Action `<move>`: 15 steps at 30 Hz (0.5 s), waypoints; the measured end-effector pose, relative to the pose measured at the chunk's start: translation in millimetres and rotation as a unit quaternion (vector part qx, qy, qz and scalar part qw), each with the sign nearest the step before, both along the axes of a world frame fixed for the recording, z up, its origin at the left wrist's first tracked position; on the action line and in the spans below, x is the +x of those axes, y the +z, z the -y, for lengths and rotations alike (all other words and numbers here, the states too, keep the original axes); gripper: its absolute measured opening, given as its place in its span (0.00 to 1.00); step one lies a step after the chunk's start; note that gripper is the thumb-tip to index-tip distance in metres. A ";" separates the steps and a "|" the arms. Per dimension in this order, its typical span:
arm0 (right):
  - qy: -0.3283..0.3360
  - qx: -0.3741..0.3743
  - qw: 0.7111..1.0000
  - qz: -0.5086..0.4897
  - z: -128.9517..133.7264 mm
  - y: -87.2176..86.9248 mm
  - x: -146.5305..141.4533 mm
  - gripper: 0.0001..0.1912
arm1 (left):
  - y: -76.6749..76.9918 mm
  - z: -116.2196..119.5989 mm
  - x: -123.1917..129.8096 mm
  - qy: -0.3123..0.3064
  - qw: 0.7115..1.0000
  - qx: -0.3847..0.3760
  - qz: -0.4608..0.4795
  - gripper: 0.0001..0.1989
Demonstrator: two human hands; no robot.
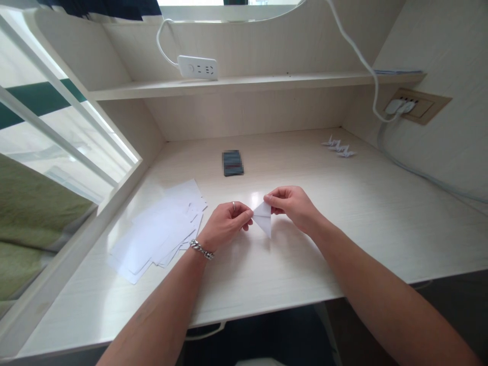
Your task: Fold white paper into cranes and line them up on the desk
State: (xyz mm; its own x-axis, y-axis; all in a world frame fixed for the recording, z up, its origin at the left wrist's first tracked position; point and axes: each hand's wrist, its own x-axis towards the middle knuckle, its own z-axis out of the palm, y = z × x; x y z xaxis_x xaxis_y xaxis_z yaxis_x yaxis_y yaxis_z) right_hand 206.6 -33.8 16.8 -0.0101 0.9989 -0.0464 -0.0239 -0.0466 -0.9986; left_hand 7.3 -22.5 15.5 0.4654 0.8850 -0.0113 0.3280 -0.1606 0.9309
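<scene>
Between my two hands is a small folded piece of white paper (263,218), roughly triangular, with a crease across its middle. My left hand (227,222), wearing a ring and a chain bracelet at the wrist, pinches its left corner. At the upper right corner, my right hand (292,204) grips the paper between thumb and fingers. The paper is held just over the desk, its lower point hanging down. Left of my left hand lies a spread of loose white paper sheets (160,229), overlapping one another.
Several small folded paper cranes (339,147) stand at the back right of the desk (381,223). A dark, blurred-out rectangular object (233,163) lies behind my hands. A white power strip (197,68) sits on the shelf; a white cable (358,51) runs to the wall socket (423,105).
</scene>
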 end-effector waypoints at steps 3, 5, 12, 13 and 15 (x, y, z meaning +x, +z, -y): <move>-0.048 -0.002 0.999 -0.015 -0.4 2.0 -0.6 0.19 | -2.0 -2.1 0.6 0.033 0.999 0.014 0.005 0.13; -0.035 0.000 0.999 0.005 -0.5 0.1 -1.9 0.19 | -5.0 -4.0 1.5 0.070 0.997 0.016 0.025 0.14; 0.047 0.084 0.982 0.163 -0.4 -13.9 -8.1 0.12 | -10.2 -5.9 2.7 0.086 0.994 -0.001 0.070 0.15; 0.037 0.099 0.978 0.182 0.2 -13.5 -8.5 0.11 | -9.3 -5.1 3.1 0.078 0.995 0.002 0.066 0.14; 0.020 0.132 0.970 0.205 2.2 -10.7 -9.5 0.10 | -7.6 -3.4 4.0 0.063 0.996 0.009 0.058 0.13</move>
